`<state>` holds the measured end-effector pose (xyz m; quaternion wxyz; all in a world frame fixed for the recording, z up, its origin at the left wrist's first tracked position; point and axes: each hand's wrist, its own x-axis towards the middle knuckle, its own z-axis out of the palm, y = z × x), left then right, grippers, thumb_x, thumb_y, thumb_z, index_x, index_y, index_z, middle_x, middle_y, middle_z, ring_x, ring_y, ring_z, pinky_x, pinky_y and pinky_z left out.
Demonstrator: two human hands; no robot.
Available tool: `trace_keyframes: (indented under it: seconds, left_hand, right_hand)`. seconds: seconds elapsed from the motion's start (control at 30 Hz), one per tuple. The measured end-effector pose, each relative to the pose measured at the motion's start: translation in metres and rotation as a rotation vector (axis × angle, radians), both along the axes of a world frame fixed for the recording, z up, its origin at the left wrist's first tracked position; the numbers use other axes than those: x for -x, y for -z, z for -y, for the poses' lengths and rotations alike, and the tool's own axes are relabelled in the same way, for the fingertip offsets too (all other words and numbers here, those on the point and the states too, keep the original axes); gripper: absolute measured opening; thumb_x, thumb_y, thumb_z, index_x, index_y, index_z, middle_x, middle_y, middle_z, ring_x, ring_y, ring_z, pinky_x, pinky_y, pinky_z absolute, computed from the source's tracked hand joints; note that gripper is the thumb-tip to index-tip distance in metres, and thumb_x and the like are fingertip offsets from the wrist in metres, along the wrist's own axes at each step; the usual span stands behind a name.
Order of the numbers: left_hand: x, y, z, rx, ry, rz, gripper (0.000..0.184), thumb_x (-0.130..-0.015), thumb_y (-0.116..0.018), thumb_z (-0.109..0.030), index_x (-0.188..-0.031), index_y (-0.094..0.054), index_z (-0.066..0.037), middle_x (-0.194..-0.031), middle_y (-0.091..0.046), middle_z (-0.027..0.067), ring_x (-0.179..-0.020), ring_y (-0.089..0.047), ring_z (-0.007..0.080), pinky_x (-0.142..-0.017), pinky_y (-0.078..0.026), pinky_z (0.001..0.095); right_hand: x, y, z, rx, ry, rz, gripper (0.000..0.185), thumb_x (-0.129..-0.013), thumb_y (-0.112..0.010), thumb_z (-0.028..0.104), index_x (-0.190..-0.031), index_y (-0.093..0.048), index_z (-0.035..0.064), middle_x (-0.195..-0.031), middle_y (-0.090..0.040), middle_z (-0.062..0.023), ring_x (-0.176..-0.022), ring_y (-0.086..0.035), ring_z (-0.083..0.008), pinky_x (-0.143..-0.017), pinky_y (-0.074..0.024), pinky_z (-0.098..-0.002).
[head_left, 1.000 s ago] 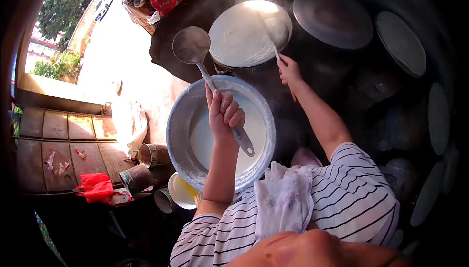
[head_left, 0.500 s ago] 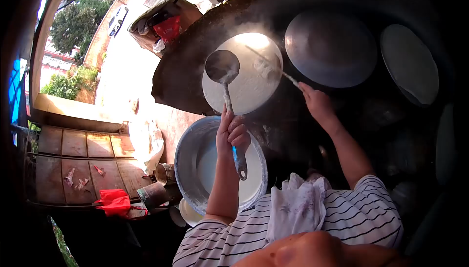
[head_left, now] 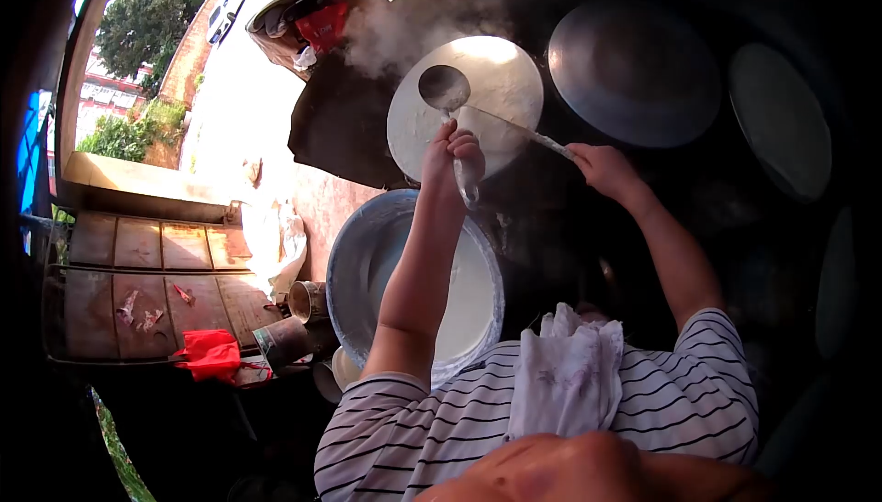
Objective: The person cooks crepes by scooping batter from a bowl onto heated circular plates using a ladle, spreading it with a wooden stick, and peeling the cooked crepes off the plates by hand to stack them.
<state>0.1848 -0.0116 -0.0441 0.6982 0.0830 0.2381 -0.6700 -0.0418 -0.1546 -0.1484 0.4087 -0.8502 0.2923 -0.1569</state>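
Metal ladle [head_left: 445, 85], one: gripped in left hand [head_left: 459, 155], bowl over the white disc [head_left: 511, 75]. Thin stick [head_left: 549, 142], one: gripped in right hand [head_left: 604, 169], over the same disc. Round plates [head_left: 634, 70], at least three: rightward, narrow gap to the nearest. Basin [head_left: 334, 291], one: just below the disc. Red bag [head_left: 323, 28]: lettering illegible.

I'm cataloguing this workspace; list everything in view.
Coated disc: one, white, ahead
Ladle: one, dark, over coated disc
Stick: one, pale, over coated disc
Bare disc: one, grey, right
Side discs: two clear, pale, rightmost
Basin: one, bluish, centre
Liquid: some, white, in basin
Containers: several, brown/pale, left
Panels: several, brown, left
Bundles: two, red, left
Car: one, white, outdoors
Trees: several, green, outdoors
Shirt: one, striped white, bottom
Cloth: one, white, on shirt
Left grip: one, bare, on ladle
Right grip: one, bare, on stick
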Motion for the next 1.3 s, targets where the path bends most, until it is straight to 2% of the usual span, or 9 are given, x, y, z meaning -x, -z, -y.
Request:
trace_keyframes:
  seconds: [0.23,0.33,0.4,0.47,0.73,0.83,1.03,1.23,1.3]
  left_hand:
    - [0.055,0.063,-0.003,-0.313,-0.259,0.342,0.036,-0.094,-0.047,-0.019,-0.06,-0.036,-0.013,-0.048,-0.034,-0.0034,-0.039,-0.033,0.0082,-0.038,-0.036,0.0216]
    - [0.084,0.074,-0.002,-0.038,-0.36,0.053,0.034,-0.095,-0.044,-0.017,-0.062,-0.036,-0.012,-0.047,-0.034,-0.0031,-0.037,-0.033,0.0087,-0.037,-0.036,0.0215]
    - [0.067,0.039,-0.007,0.211,-0.346,-0.279,0.032,-0.096,-0.042,-0.017,-0.064,-0.037,-0.011,-0.047,-0.034,-0.0032,-0.035,-0.036,0.0084,-0.036,-0.039,0.0209]
    - [0.062,-0.011,-0.009,0.346,-0.328,-0.343,0.033,-0.097,-0.04,-0.017,-0.064,-0.036,-0.011,-0.047,-0.037,-0.0036,-0.035,-0.039,0.0075,-0.035,-0.04,0.0212]
    - [0.083,-0.159,0.031,0.633,0.081,0.111,0.034,-0.098,-0.041,-0.024,-0.067,-0.037,-0.01,-0.048,-0.033,-0.0027,-0.034,-0.037,0.0078,-0.031,-0.039,0.0219]
    - [0.098,-0.17,0.081,0.727,0.311,-0.03,0.032,-0.097,-0.042,-0.02,-0.069,-0.037,-0.008,-0.05,-0.035,-0.0012,-0.037,-0.04,0.0086,-0.031,-0.04,0.0225]
    - [0.161,-0.084,0.21,0.442,0.538,-0.219,0.026,-0.095,-0.044,-0.017,-0.072,-0.04,-0.006,-0.052,-0.036,-0.0017,-0.037,-0.038,0.0075,-0.033,-0.039,0.0213]
    - [0.202,0.044,0.299,0.228,0.655,-0.043,0.03,-0.094,-0.049,-0.023,-0.068,-0.042,-0.008,-0.051,-0.034,-0.0038,-0.039,-0.034,0.0056,-0.037,-0.033,0.0182]
    - [0.202,0.07,0.305,0.166,0.658,0.094,0.031,-0.094,-0.05,-0.024,-0.068,-0.042,-0.008,-0.052,-0.034,-0.004,-0.04,-0.034,0.0055,-0.037,-0.031,0.0183]
  right_hand:
    - [0.0,0.032,-0.088,-0.426,0.192,0.172,0.027,-0.09,-0.053,0.015,-0.112,-0.06,0.0019,-0.075,-0.064,-0.0176,-0.055,-0.062,-0.0224,-0.055,-0.0488,-0.0343]
    - [-0.02,0.03,-0.084,-0.205,0.162,0.316,0.03,-0.088,-0.056,0.018,-0.114,-0.06,0.0038,-0.076,-0.064,-0.0175,-0.058,-0.062,-0.0233,-0.059,-0.0499,-0.0349]
    - [-0.015,-0.029,-0.072,-0.058,0.044,0.151,0.033,-0.086,-0.059,0.019,-0.116,-0.06,0.0034,-0.098,-0.064,-0.0211,-0.09,-0.064,-0.0313,-0.075,-0.0511,-0.0368]
    - [-0.03,-0.012,-0.043,-0.147,0.202,0.563,0.034,-0.085,-0.06,0.019,-0.115,-0.06,0.0023,-0.104,-0.062,-0.0211,-0.096,-0.063,-0.0322,-0.079,-0.0508,-0.0354]
    - [0.033,0.012,-0.096,-0.331,-0.128,0.193,0.036,-0.079,-0.065,0.018,-0.114,-0.062,0.0085,-0.107,-0.065,-0.0112,-0.091,-0.065,-0.0255,-0.079,-0.0498,-0.0322]
    - [0.099,-0.028,-0.052,-0.529,0.299,0.328,0.037,-0.082,-0.064,0.013,-0.119,-0.06,0.008,-0.083,-0.065,-0.0036,-0.07,-0.058,-0.0111,-0.06,-0.0474,-0.0247]
    - [0.178,-0.008,0.053,-0.559,0.975,0.457,0.04,-0.085,-0.06,0.01,-0.125,-0.054,0.0095,-0.084,-0.055,0.0015,-0.066,-0.05,-0.0046,-0.046,-0.0387,-0.0185]
    - [0.162,0.025,0.062,-0.791,1.024,0.681,0.044,-0.08,-0.053,-0.001,-0.123,-0.056,0.0039,-0.1,-0.06,-0.0103,-0.064,-0.058,-0.0148,-0.058,-0.049,-0.0297]
    - [0.148,0.041,0.075,-0.537,1.015,0.615,0.042,-0.077,-0.055,-0.002,-0.118,-0.058,0.0027,-0.099,-0.059,-0.0128,-0.071,-0.058,-0.0203,-0.066,-0.0489,-0.0339]
